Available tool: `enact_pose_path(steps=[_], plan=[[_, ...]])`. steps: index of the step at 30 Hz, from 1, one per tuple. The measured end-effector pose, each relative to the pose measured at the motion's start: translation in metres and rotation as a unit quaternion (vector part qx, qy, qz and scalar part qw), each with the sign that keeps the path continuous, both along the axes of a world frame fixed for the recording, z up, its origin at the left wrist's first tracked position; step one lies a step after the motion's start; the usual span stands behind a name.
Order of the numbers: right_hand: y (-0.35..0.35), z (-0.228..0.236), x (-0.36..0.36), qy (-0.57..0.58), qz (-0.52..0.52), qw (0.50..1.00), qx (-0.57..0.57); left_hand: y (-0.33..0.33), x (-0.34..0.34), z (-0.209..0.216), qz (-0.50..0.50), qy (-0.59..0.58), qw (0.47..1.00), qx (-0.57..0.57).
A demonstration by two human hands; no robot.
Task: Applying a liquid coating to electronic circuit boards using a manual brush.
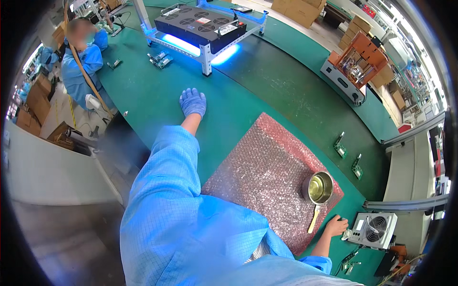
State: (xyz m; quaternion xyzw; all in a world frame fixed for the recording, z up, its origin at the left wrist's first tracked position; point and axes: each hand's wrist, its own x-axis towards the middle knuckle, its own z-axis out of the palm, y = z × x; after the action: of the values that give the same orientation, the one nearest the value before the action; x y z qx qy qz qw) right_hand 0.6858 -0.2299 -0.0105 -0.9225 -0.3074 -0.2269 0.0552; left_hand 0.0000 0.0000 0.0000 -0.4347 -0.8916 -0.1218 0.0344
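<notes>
My left hand (192,102), in a blue-violet glove, lies flat on the green table mat (157,102), fingers stretched out and nothing held. My bare right hand (337,226) is at the lower right with bent fingers. A small pale piece (347,234) shows at its fingertips, too small to name. Beside that hand stands a white box with a round fan (376,229). Between my arms a sheet of pink bubble wrap (267,167) covers the mat. On its right part sits a metal pot of clear yellowish liquid (317,187), with a brush-like yellow handle (314,219) next to it.
A black multi-fan unit (200,26) rests on a metal frame (206,59) over blue light. Circuit boards lie at the far left (160,59), the right (357,167) and near my right forearm (350,262). An orange-and-white device (353,66) stands far right. A co-worker (86,57) is at left.
</notes>
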Motion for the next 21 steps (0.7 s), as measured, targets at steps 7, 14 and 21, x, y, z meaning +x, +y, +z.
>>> enact_pose_path(steps=[7,14,21], plan=[[-0.0011,0.0016,-0.0043,-0.003,0.003,1.0,0.002,-0.0016,0.0006,0.0026,0.002,0.007,1.0,-0.001],[-0.0012,0.0011,-0.0038,-0.002,0.007,1.0,0.002,-0.0008,0.0005,0.0024,0.002,0.004,1.0,-0.004],[-0.0015,-0.001,-0.0011,-0.012,0.018,1.0,0.008,0.0003,-0.0006,-0.0001,0.003,0.009,1.0,-0.005]])
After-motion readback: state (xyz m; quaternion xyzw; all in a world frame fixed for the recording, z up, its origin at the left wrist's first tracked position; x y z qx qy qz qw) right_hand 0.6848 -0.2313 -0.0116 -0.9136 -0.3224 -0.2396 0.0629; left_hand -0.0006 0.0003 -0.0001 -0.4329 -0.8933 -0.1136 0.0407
